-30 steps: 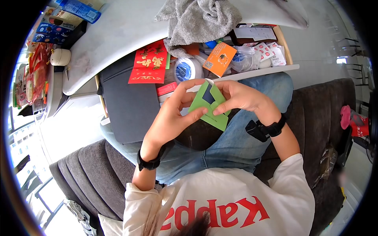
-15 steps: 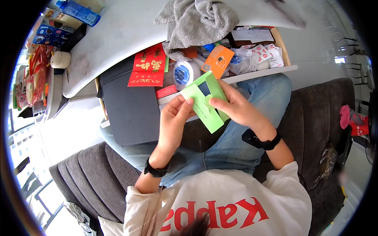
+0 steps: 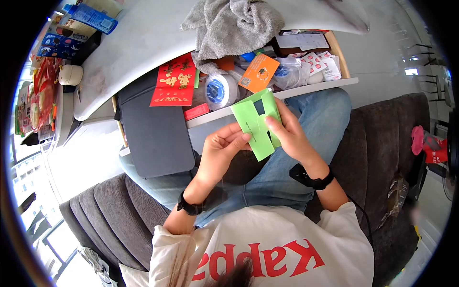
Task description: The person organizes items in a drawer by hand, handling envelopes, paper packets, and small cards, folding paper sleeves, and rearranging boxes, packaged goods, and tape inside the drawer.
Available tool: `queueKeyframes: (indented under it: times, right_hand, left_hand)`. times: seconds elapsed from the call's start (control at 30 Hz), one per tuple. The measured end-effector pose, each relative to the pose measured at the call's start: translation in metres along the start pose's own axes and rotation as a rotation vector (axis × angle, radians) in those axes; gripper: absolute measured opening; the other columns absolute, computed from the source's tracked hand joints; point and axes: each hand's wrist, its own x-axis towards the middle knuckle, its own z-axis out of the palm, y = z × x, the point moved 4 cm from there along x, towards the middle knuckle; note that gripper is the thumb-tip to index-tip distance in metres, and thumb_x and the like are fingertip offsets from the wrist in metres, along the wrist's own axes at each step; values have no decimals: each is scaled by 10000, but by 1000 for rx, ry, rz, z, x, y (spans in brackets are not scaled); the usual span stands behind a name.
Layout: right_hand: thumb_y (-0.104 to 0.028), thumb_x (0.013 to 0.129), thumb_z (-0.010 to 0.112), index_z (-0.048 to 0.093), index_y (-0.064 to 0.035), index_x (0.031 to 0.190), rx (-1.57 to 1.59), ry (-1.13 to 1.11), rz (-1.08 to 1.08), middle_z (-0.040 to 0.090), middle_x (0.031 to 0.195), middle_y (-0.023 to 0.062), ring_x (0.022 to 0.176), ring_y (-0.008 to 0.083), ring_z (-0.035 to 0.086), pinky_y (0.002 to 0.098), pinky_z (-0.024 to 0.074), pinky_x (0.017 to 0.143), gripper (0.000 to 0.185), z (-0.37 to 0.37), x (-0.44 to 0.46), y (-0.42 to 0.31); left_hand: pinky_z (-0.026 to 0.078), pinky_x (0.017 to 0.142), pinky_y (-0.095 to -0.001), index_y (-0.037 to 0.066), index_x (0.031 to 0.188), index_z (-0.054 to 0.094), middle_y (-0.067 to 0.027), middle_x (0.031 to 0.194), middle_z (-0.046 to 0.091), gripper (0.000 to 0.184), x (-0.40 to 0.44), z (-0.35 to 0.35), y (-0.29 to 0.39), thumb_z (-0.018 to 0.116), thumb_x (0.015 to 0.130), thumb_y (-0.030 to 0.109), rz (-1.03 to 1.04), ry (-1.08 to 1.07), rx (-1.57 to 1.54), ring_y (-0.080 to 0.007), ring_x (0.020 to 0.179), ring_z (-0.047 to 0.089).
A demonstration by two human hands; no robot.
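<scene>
Above my lap I hold a light green paper envelope [image 3: 249,125] between both hands. Its flaps cross over the front, and something dark shows through the gap between them. My left hand [image 3: 219,152] pinches the left edge with thumb and fingers. On the other side, my right hand [image 3: 289,135] grips the envelope, its thumb pressing on the flap and its fingers behind. Just beyond is an open drawer [image 3: 325,86] with a red envelope [image 3: 173,82] with gold characters, an orange card [image 3: 258,73], a roll of clear tape [image 3: 218,91] and a small red box [image 3: 196,112].
A grey towel [image 3: 234,33] hangs over the table edge [image 3: 138,38] into the drawer. A dark grey flat case [image 3: 155,129] lies across the drawer's left side. White packets [image 3: 330,67] fill its right end. Behind me is a brown sofa [image 3: 387,143].
The green envelope has turned slightly more upright and shifted a little right, with its flaps lying flatter. My left hand has moved slightly right and down along its edge.
</scene>
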Motion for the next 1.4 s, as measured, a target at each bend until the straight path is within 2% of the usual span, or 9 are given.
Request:
queueKeyframes:
  times: [0.27, 0.4, 0.57, 0.77, 1.0, 1.17, 1.3, 1.4]
  right_hand:
    - [-220, 931, 492, 373, 29, 1287, 74, -25, 20, 511, 1165, 100, 1077, 136, 473, 270, 379, 919, 450, -1, 1, 1]
    - [-207, 925, 504, 356, 30, 1301, 8, -21, 42, 506, 1181, 108, 1091, 146, 473, 279, 383, 921, 469, -1, 3, -1]
    - [-192, 917, 520, 322, 32, 1327, -95, 45, -76, 493, 1214, 135, 1121, 164, 470, 295, 378, 940, 507, 4, 2, -4]
    - [-193, 915, 523, 325, 30, 1326, -132, 15, -55, 501, 1202, 135, 1106, 160, 480, 295, 396, 917, 507, 3, 3, -5]
    - [-181, 912, 528, 350, 25, 1308, -47, -49, -19, 520, 1144, 105, 1050, 135, 494, 272, 409, 876, 480, 5, 4, -13]
    - [-153, 888, 566, 364, 12, 1302, -64, -46, -71, 526, 1123, 79, 1017, 116, 498, 260, 414, 858, 489, 7, 4, -16]
    - [-143, 867, 594, 389, 3, 1276, 52, -93, 27, 521, 1117, 59, 1009, 99, 491, 254, 414, 852, 481, 4, 4, -5]
    - [-146, 887, 571, 412, -5, 1243, 120, -92, -20, 521, 1099, 41, 983, 80, 490, 246, 414, 841, 414, 5, 4, -3]
  left_hand:
    - [452, 889, -261, -51, 1155, 537, -80, 1052, 626, 269, 0, -5, -5, 504, 925, 86, 62, -65, -33, -131, 957, 592]
    - [436, 906, -251, -75, 1220, 470, -101, 1090, 613, 330, -1, 0, -1, 503, 920, 57, 60, -3, -41, -131, 999, 576]
    - [422, 914, -236, -85, 1268, 419, -124, 1123, 599, 391, -5, 0, 6, 518, 905, 22, 69, 42, 73, -129, 1033, 559]
    - [421, 911, -234, -82, 1250, 439, -116, 1100, 610, 370, -6, -1, 11, 519, 902, 12, 60, 30, 87, -126, 1025, 561]
    - [434, 887, -228, -70, 1152, 521, -102, 1061, 627, 269, -9, -6, 13, 532, 893, 2, 103, -33, 75, -112, 990, 573]
    - [451, 853, -219, -55, 1080, 573, -95, 1033, 640, 207, -10, -12, 10, 554, 882, 3, 138, -104, 17, -105, 964, 582]
    - [453, 834, -213, -50, 1066, 593, -83, 1016, 645, 200, -9, -8, 15, 564, 876, 6, 115, -21, 103, -94, 936, 581]
    - [453, 816, -208, -51, 1068, 597, -74, 1002, 648, 206, -7, -6, 17, 573, 874, 14, 121, 21, 200, -85, 918, 578]
